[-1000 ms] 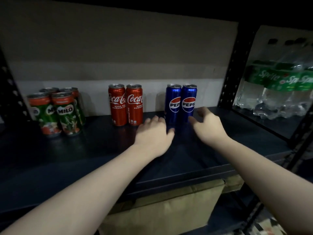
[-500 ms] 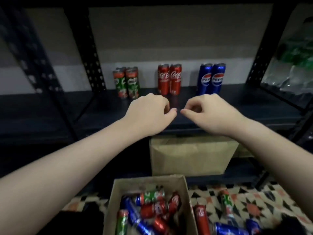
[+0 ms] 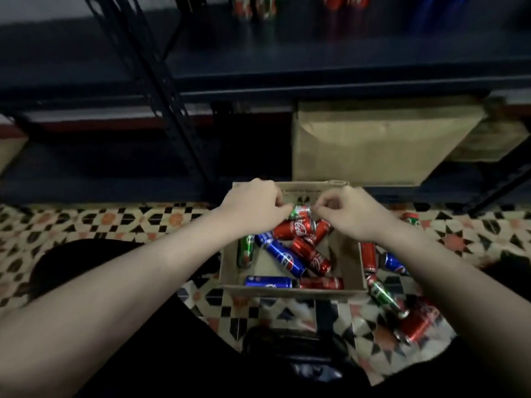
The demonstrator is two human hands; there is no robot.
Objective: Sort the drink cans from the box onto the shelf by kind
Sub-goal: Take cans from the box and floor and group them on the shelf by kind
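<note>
Lying loose: four boxed red cans (image 3: 294,228)

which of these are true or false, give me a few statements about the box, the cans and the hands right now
1. The cans in the box stand upright. False: they lie on their sides, jumbled.
2. Both hands are at the green can at the far end of the box. True: the left hand and right hand meet at it.
3. All remaining cans are inside the box. False: several, such as a red can, lie on the tiled floor to its right.
4. A blue can lies in the box among red ones. True.
5. The box sits on the shelf. False: it is on the floor, in front of the shelf.
</note>
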